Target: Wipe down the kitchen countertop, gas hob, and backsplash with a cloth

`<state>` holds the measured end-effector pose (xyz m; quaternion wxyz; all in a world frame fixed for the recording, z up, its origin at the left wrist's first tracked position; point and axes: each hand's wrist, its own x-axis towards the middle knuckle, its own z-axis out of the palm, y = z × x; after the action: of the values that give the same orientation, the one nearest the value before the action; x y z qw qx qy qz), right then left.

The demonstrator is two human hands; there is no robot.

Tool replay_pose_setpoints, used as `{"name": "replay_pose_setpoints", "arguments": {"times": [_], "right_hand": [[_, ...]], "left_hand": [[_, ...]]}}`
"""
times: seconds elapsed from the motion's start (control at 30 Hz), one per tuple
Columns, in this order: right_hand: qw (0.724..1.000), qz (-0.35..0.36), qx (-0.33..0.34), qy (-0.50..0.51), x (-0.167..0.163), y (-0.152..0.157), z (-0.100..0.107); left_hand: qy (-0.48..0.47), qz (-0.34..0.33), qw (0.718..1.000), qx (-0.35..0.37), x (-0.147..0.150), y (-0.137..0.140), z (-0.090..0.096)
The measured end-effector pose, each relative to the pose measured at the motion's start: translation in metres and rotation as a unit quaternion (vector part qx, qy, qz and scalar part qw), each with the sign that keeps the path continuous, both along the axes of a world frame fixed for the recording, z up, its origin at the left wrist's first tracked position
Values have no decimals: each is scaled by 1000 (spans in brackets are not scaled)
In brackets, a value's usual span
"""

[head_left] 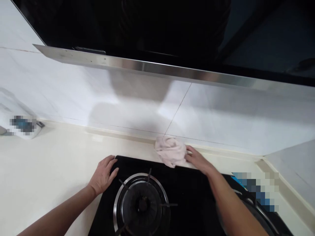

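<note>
A crumpled pale pink cloth [170,151] lies against the back ledge of the counter, its lower edge over the rear rim of the black gas stove [192,196]. My right hand [197,159] grips the cloth from its right side, fingers curled into it. At the stove's rear left corner rests my left hand [104,173], fingers spread over the glass edge and holding nothing. Just right of that hand is the left burner [142,205], with a metal ring and pan supports. My right forearm partly hides the right burner [256,209].
Above hangs a dark range hood [157,29] with a metal lower edge [147,65]. White tiled wall [137,111] rises behind the cream counter [49,170]. A white package [27,129] stands at the far left. A blue-edged item [238,182], partly blurred out, lies near the stove's right rear corner.
</note>
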<state>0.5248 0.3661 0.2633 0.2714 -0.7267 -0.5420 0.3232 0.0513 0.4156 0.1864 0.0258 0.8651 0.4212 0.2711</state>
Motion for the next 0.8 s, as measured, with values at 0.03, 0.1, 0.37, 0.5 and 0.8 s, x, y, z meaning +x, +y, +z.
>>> {"name": "replay_pose_setpoints", "arguments": {"times": [0.03, 0.1, 0.37, 0.5, 0.8], "right_hand": [[994, -74, -34, -78, 22, -11, 1], [967, -175, -23, -182, 48, -27, 4], [945, 104, -108, -290, -34, 3, -2], [920, 194, -56, -336, -68, 34, -5], [868, 417, 96, -251, -245, 125, 11]], "left_hand": [[-2, 1, 1000, -2, 0, 0, 0], [-2, 2, 1000, -8, 1, 0, 0], [23, -1, 1000, -8, 0, -1, -1], [21, -2, 1000, -21, 1, -2, 0], [12, 6, 999, -43, 3, -8, 7]]}}
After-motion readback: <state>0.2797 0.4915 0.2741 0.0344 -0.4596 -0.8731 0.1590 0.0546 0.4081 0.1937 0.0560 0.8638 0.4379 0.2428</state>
